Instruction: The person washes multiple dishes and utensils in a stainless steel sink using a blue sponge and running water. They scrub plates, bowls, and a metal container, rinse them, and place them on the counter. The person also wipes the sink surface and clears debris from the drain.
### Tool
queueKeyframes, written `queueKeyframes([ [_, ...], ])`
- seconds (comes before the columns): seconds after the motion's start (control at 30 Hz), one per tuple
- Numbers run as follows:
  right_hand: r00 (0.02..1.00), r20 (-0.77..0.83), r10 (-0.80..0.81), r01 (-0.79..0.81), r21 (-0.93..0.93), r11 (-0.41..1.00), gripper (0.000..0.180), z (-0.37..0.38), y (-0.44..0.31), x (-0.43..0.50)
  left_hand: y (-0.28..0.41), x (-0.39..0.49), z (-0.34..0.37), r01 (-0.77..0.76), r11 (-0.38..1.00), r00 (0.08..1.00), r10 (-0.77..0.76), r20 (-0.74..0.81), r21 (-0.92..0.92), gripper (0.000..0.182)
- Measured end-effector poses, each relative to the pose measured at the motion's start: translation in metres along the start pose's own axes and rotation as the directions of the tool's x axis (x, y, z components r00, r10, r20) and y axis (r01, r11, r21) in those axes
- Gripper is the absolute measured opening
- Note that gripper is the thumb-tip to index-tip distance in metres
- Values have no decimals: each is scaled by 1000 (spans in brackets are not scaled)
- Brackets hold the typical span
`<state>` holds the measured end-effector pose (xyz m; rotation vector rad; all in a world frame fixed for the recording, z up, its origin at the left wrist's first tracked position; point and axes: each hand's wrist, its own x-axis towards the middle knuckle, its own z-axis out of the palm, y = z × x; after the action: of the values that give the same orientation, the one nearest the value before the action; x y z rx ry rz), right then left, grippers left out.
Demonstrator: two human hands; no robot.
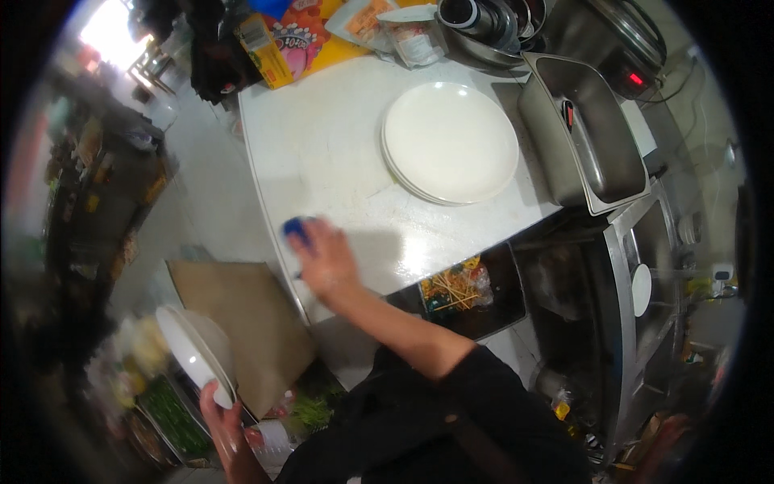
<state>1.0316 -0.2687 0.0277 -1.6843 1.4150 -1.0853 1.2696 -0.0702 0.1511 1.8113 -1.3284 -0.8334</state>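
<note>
My right hand (pixel 326 257) is pressed on a blue cloth or sponge (pixel 296 230) near the left edge of the white tabletop (pixel 314 151). At the lower left, my left hand (pixel 221 411) grips the rim of white dishes (pixel 193 351), which are tilted on edge beside the table. Across the tabletop from my right hand lies a stack of large white plates (pixel 450 142). The surface by the near edge looks wet and shiny.
A deep steel pan (pixel 586 133) with a small red and black object stands right of the plates. Packets (pixel 414 39) and metal bowls (pixel 484 51) line the far side. Below are a cardboard piece (pixel 242 327) and a black bin (pixel 508 302) with skewers and waste.
</note>
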Motion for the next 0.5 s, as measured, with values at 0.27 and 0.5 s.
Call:
queueKeyframes([
  [0.27,981,-184,-64,-52,-565,823,41,11,48,180,19,-30,-2,198,965,978,-182,-104,171,46],
  [0.5,778,-621,-92,-207,-393,896,35,-20,75,96,12,-26,-4,139,984,990,-133,-56,114,46],
])
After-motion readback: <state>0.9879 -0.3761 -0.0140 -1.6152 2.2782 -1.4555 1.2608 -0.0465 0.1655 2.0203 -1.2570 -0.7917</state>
